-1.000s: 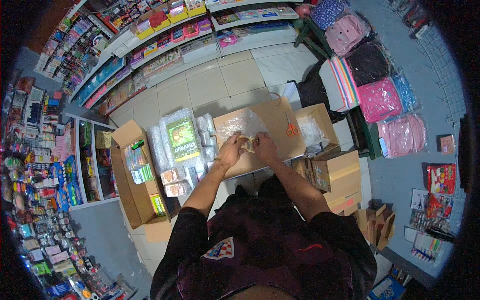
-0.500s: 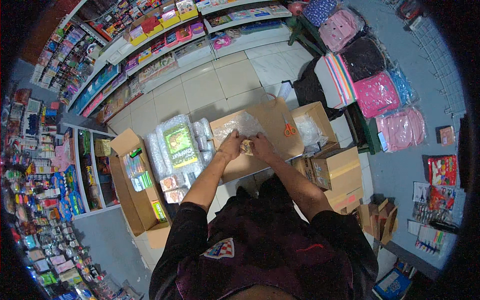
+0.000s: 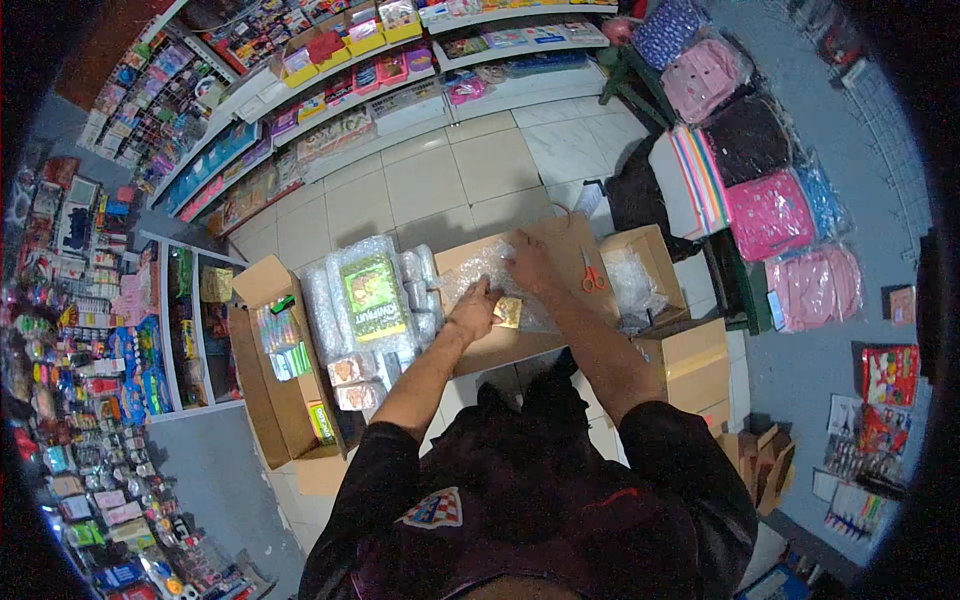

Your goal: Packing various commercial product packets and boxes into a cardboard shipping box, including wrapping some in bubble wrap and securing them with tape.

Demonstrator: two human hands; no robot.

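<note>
A flat brown cardboard sheet [image 3: 500,345] lies across the boxes in front of the person and serves as the work surface. On it, toward its far side, is spread a piece of clear bubble wrap [image 3: 478,275], and near the middle of the cardboard sits a small gold-coloured packet [image 3: 508,311]. The left hand [image 3: 474,307] rests just left of the packet, fingers curled against its edge and touching it; whether they actually pinch it cannot be told. The right hand [image 3: 530,263] lies beyond the packet on the bubble wrap, fingers spread and pressing the film flat, not closed on anything. Red-handled scissors [image 3: 591,273] lie on the cardboard's right part. Left of the cardboard stands a bubble-wrapped bundle with a green label [image 3: 372,297], and further left an open carton [image 3: 280,370].
</note>
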